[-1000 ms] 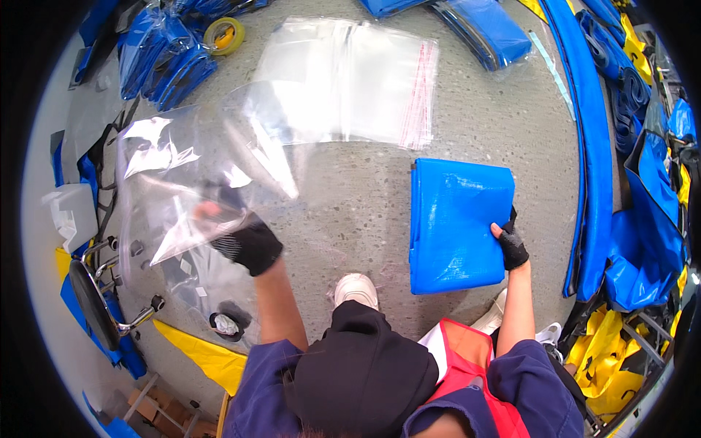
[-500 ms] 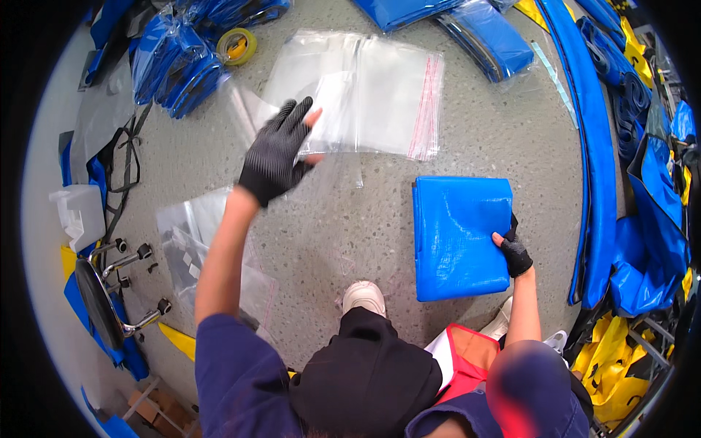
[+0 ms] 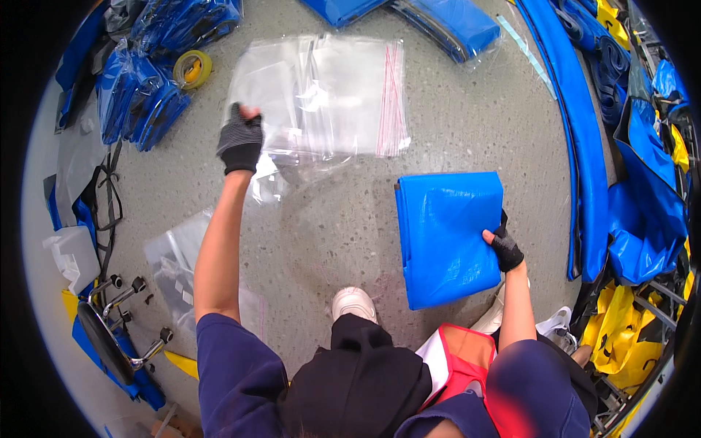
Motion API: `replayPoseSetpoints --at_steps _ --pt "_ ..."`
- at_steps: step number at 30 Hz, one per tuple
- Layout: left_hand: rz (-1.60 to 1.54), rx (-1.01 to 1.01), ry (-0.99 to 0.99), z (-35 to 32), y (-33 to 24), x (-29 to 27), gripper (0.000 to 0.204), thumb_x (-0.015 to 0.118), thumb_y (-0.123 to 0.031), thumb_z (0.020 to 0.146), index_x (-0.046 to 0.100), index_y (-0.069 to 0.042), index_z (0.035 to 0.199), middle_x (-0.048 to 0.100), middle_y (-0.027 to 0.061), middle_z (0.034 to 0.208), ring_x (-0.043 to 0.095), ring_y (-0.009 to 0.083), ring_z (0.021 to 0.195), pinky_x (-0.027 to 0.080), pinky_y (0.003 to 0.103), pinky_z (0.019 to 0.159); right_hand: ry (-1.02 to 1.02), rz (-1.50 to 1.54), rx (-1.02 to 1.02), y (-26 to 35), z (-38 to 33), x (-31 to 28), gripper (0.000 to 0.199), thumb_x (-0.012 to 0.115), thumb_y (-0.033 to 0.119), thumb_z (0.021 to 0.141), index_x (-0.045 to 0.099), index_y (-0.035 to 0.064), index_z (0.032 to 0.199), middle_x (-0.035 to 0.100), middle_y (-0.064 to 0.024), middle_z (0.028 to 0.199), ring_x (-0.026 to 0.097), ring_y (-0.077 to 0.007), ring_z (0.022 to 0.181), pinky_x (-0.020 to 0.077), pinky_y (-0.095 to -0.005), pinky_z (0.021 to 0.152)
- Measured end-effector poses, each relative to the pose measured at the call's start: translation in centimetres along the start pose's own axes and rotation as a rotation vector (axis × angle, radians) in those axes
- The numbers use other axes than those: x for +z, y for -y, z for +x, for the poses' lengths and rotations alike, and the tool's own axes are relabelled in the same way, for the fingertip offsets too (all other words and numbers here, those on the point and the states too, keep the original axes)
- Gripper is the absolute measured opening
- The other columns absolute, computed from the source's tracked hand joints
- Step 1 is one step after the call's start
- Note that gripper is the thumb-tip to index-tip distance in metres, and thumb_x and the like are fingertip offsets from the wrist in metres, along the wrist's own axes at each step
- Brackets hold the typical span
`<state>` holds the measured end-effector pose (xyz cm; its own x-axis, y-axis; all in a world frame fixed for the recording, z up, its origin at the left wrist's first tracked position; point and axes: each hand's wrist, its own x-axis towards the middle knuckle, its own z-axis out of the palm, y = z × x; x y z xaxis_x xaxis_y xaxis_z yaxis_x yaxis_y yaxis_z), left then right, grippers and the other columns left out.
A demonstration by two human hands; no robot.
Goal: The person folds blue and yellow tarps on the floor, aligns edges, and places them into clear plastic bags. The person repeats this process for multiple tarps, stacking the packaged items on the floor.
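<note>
My left hand [image 3: 242, 140], in a dark fingerless glove, has its fingers curled in at the left edge of a stack of clear plastic bags [image 3: 336, 98] on the floor. It pinches a clear plastic bag [image 3: 272, 182], whose loose, shiny film hangs down beside the wrist. The fingertips are partly hidden. Held at the right is a folded blue tarp [image 3: 449, 241]; my right hand [image 3: 505, 247], gloved the same way, is closed on its right edge with the thumb on top and the other fingers out of sight underneath.
Bagged blue bundles [image 3: 139, 95] lie at the far left next to a roll of yellow tape [image 3: 192, 69]. Another wrapped blue bundle [image 3: 449, 29] is at the back. More clear bags [image 3: 179, 255] lie left, near a wheeled stool [image 3: 109, 336]. Long blue strips [image 3: 580, 146] run along the right.
My left hand has gone from spread fingers to a curled grip and shifted left at the bag stack. The blue tarp, still in my right hand, has tilted slightly.
</note>
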<state>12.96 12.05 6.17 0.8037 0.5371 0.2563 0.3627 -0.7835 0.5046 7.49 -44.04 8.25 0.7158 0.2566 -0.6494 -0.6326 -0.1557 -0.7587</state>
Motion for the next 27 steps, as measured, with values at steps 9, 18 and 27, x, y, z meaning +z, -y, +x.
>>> replayPoseSetpoints --at_steps 9,18,27 --pt "-0.046 -0.707 -0.057 -12.6 9.7 -2.5 0.038 0.061 -0.037 0.087 0.047 -0.002 0.096 0.062 0.0141 0.077 0.061 0.0292 0.067 0.048 0.039 0.064 0.021 0.049 -0.007 0.7 1.9 1.1 0.106 0.078 0.037 0.068 0.012 0.0173 0.148 0.031 -0.0152 0.145 0.032 -0.0341 0.131 0.0307 -0.0479 0.106" --pt "-0.011 0.69 0.697 -19.4 -0.7 -4.9 0.067 0.066 -0.036 0.08 0.042 -0.01 0.136 0.041 0.0177 0.14 0.036 0.0381 0.129 0.023 0.049 0.109 0.2 0.011 0.173 0.1 1.1 3.1 0.104 0.078 0.03 0.069 0.012 0.0159 0.148 0.034 -0.0168 0.142 0.037 -0.0333 0.127 0.0339 -0.0471 0.104" --pt "0.053 0.578 0.704 -20.4 -1.6 -2.2 0.046 0.042 -0.028 0.094 0.044 -0.011 0.136 0.036 0.0142 0.145 0.026 0.0329 0.137 0.011 0.049 0.114 0.261 0.01 0.102 -0.1 0.1 7.4 0.102 0.077 0.025 0.072 0.01 0.0134 0.148 0.035 -0.017 0.142 0.038 -0.0311 0.127 0.0347 -0.045 0.104"
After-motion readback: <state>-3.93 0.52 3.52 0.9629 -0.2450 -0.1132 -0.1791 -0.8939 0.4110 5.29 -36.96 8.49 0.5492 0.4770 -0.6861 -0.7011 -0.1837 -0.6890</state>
